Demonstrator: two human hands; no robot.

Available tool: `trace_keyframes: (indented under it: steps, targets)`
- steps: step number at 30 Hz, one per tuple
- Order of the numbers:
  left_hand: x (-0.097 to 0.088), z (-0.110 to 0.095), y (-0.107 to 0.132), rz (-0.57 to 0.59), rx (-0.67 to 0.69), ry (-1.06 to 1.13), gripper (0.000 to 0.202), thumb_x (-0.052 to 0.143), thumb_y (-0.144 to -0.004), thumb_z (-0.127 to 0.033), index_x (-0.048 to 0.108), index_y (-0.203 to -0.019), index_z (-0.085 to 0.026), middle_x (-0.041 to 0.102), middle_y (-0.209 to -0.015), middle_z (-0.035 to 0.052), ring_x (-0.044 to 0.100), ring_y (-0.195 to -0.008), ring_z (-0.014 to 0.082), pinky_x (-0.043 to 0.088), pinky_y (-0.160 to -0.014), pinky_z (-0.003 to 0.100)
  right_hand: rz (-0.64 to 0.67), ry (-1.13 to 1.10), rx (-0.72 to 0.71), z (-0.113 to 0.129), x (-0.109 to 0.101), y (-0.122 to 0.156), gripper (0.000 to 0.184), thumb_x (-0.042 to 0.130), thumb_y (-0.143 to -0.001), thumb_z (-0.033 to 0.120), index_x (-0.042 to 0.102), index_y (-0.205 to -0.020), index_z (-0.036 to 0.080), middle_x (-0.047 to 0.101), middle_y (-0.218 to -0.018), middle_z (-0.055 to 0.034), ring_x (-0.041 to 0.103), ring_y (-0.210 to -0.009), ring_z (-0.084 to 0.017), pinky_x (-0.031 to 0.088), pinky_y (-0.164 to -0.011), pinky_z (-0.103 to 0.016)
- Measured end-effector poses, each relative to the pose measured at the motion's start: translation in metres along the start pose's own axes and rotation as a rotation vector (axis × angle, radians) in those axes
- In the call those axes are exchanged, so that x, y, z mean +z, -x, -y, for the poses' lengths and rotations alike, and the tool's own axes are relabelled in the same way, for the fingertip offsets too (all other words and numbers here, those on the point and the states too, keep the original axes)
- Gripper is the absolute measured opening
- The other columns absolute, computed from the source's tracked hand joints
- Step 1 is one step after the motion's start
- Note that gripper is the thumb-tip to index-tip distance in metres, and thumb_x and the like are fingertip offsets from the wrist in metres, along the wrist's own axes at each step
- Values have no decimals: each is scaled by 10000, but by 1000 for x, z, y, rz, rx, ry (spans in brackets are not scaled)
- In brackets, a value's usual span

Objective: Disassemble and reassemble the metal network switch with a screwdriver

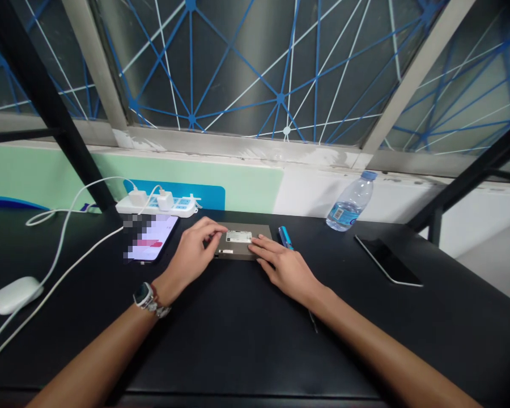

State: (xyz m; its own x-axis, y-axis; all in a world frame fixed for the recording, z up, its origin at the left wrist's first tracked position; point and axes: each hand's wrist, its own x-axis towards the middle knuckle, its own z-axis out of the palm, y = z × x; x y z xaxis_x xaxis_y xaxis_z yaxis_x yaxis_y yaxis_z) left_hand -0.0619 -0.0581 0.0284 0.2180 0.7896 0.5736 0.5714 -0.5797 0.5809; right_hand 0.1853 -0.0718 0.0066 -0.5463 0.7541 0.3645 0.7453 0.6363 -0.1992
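**Both hands on a flat grey box at the far middle of the bench**

Flat dark-grey rectangular box (243, 242) with a white printed label on top, lying flat on the black bench (238, 340), toward its far edge and roughly centred. All places below are given from this box.

Left hand (192, 253): comes in from the box's left. Fingers (215, 229) curled narrow, tips resting on the box's near-left corner and the left end of the label. Cannot tell whether they pinch anything. Wrist carries a watch with a metal band (147, 297).

Right hand (287, 267): comes in from the box's right. Fingers (263, 245) stretched out flat and close together, lying on the box's right end beside the label; pressing rather than gripping.

Just right of the box, partly behind the right hand: a slim blue pen-like tool (285, 236), only its far end showing.

Just left of the box: a smartphone with a lit screen (151, 245), lying flat, its display blurred.

Beyond and left of the box: a white power strip (156, 205) with two white chargers plugged in; white cables (63, 243) run off leftward to a white oval pod (13, 294) near the bench's left edge.

Right of the box, well apart: a clear plastic water bottle with a blue cap (350, 203), leaning; nearer than the bottle, a dark tablet or phone (389, 260), screen off, lying flat.

Behind the box: pale green and white wall (255, 181), glazing with blue and white line pattern above.
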Motion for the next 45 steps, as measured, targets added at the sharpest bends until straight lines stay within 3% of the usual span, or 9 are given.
trace_keyframes:
  steps: [6,9,13,17,21,24,29,37,45]
  targets:
    - [15,-11,8,64,-21,166,225,499,-951,-199,709,-1030,-217,637,-979,51,590,-781,138,439,-639,250,-66,30,27,6,-13,-3,402,505,-914,227,565,-1311,208,588,-1360,-96,543,-1263,-257,468,-1026,-441]
    - [18,-9,10,71,-68,224,219,510,-949,-220,712,-1033,-228,635,-982,51,595,-817,149,435,-636,249,-130,89,328,-3,-31,3,260,545,-886,352,625,-1084,203,687,-1038,-105,668,-919,-253,532,-715,-374]
    - [24,-9,12,69,-127,311,201,536,-939,-252,718,-1022,-241,626,-957,42,598,-825,151,458,-673,259,150,77,699,-27,-45,14,283,662,-769,474,606,-756,197,635,-645,-54,588,-553,-199,391,-505,-305]
    - [27,-9,12,80,-203,430,190,564,-920,-282,727,-995,-222,623,-940,49,589,-802,152,484,-675,268,339,-187,752,-40,-44,16,206,670,-745,284,568,-592,190,604,-518,-27,541,-490,-147,368,-492,-267]
    - [28,-11,11,80,-322,582,177,611,-885,-287,727,-980,-192,653,-954,59,589,-754,142,506,-679,276,261,-603,819,-35,-45,12,181,631,-771,256,535,-634,188,483,-408,55,401,-347,-83,293,-375,-218]
    - [27,-15,12,51,-439,734,175,650,-862,-287,722,-974,-174,674,-981,67,614,-803,150,516,-734,285,96,-1027,746,-20,-50,7,212,648,-815,345,508,-744,202,486,-442,84,368,-311,-66,272,-320,-190]
    - [28,-21,12,7,-598,1018,203,725,-815,-282,726,-976,-158,667,-940,53,618,-830,140,509,-814,283,-211,-1373,499,7,-47,3,224,664,-859,372,547,-860,180,697,-672,-37,676,-563,-169,533,-500,-266]
    - [29,-22,13,-32,-739,1233,159,739,-803,-208,730,-947,-142,668,-945,55,631,-890,136,508,-878,263,-477,-1395,429,15,-33,3,197,664,-880,345,573,-887,171,751,-817,-97,743,-759,-240,596,-646,-336]
    - [32,-21,14,-20,-730,1221,127,702,-829,-194,713,-947,-149,662,-951,49,644,-874,134,509,-923,306,-490,-1368,440,17,-31,3,206,664,-878,363,570,-881,180,755,-822,-93,746,-746,-238,607,-654,-350]
